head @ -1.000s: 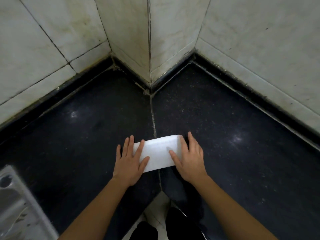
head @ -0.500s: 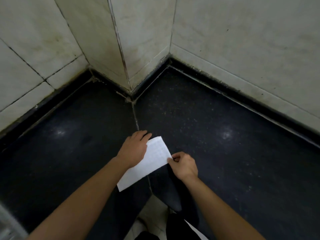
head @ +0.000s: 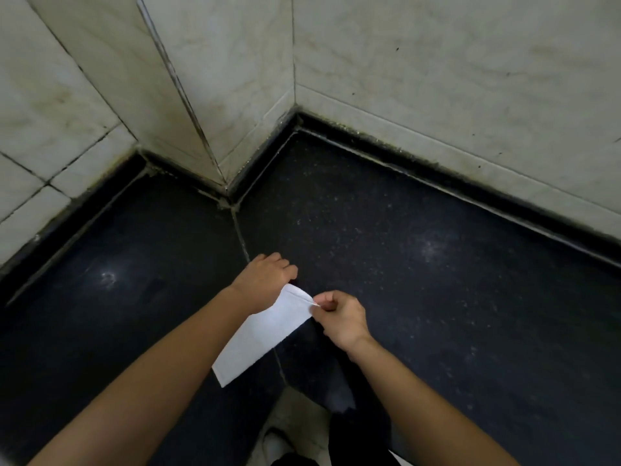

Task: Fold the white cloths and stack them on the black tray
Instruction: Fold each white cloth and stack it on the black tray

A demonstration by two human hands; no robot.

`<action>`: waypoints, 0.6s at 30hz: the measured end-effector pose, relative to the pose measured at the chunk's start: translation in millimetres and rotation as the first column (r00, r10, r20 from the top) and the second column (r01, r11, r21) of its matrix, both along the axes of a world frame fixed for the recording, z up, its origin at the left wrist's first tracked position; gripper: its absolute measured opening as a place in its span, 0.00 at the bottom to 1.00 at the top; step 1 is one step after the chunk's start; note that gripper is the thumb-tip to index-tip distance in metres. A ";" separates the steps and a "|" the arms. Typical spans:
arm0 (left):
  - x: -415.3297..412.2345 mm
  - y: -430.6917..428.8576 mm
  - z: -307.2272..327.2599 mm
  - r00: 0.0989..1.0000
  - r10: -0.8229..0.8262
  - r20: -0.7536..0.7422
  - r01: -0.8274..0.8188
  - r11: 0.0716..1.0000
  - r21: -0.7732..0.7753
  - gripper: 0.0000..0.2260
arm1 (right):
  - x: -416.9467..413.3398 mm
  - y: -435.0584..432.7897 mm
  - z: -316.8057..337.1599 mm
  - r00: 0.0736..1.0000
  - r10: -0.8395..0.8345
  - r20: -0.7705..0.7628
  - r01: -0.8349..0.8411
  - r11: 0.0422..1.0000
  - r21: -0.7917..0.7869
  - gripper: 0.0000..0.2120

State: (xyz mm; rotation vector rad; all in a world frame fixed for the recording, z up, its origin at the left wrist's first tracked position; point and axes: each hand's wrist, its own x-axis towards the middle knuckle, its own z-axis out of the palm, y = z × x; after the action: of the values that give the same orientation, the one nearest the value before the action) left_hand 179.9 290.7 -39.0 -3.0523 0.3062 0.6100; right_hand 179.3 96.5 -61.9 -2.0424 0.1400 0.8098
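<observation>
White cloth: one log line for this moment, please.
white cloth: folded strip, over dark counter | left hand: holds far end | right hand: pinches corner | black tray: not in view

— How's the light?
— Dim, flat and slightly green. The white cloth (head: 265, 334) is the brightest thing, and the dark counter (head: 470, 331) around it swallows detail.
— Any glare?
— Two hazy reflections on the counter: one left of the cloth, one right of it and farther back. The light falls from above.
— Shadows?
— Soft and faint.
— Sharpness?
— Fair near the cloth. Beyond it, the tiled wall (head: 437, 79) has grout lines that bow toward the edges.
</observation>
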 end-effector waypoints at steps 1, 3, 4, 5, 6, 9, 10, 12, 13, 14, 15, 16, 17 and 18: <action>-1.4 1.5 5.1 0.999 0.034 -0.005 -0.034 0.999 -0.019 0.21 | 3.3 0.2 3.2 1.000 0.001 -0.018 -0.001 1.000 0.015 0.06; -7.7 9.0 21.1 0.994 0.107 0.023 -0.105 0.992 -0.069 0.18 | 12.6 2.8 14.2 0.999 0.049 -0.005 -0.049 0.998 0.033 0.11; -10.6 13.2 30.4 0.988 0.144 0.050 -0.139 0.985 -0.105 0.15 | 19.2 3.8 20.4 0.996 0.087 0.025 -0.088 0.995 0.037 0.13; -15.2 19.8 42.3 0.978 0.189 0.084 -0.174 0.973 -0.153 0.13 | 24.9 6.7 31.0 0.989 0.135 0.066 -0.138 0.989 0.045 0.14; -19.7 25.3 53.4 0.963 0.238 0.124 -0.208 0.954 -0.215 0.10 | 30.4 8.6 42.3 0.977 0.178 0.114 -0.185 0.981 0.053 0.14; -32.1 37.9 87.1 0.880 0.405 0.246 -0.283 0.865 -0.414 0.04 | 43.5 14.2 85.5 0.911 0.256 0.324 -0.289 0.956 0.057 0.08; -36.0 40.0 98.3 0.846 0.460 0.269 -0.302 0.830 -0.469 0.03 | 45.5 16.1 100.6 0.869 0.265 0.418 -0.314 0.948 0.051 0.06; -44.3 41.3 117.0 0.783 0.534 0.320 -0.304 0.777 -0.551 0.04 | 44.8 17.9 125.1 0.769 0.255 0.587 -0.350 0.935 0.052 0.05; -50.4 40.5 125.8 0.750 0.553 0.362 -0.288 0.767 -0.574 0.05 | 41.4 17.8 135.9 0.710 0.249 0.659 -0.367 0.929 0.045 0.05; -56.9 38.4 132.5 0.720 0.563 0.406 -0.271 0.767 -0.582 0.05 | 37.3 16.3 143.5 0.644 0.255 0.721 -0.390 0.921 0.023 0.05; -63.6 35.7 135.5 0.687 0.571 0.450 -0.258 0.770 -0.583 0.06 | 33.0 13.1 148.5 0.573 0.271 0.773 -0.418 0.908 -0.009 0.05; -73.6 31.8 135.4 0.658 0.576 0.486 -0.250 0.775 -0.580 0.06 | 26.9 8.7 150.0 0.498 0.294 0.816 -0.447 0.893 -0.049 0.06; -85.3 27.0 130.9 0.642 0.575 0.507 -0.246 0.781 -0.574 0.07 | 20.2 3.2 147.3 0.425 0.323 0.846 -0.473 0.876 -0.096 0.06; -97.3 21.4 121.7 0.644 0.565 0.515 -0.242 0.790 -0.563 0.08 | 13.3 -3.6 140.9 0.366 0.360 0.858 -0.495 0.856 -0.148 0.07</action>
State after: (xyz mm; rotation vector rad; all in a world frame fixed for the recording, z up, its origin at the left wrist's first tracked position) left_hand 82.6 312.1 82.7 -3.5091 -0.3561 -0.7189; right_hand 192.6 93.0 79.0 -2.1249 -1.0678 -0.0557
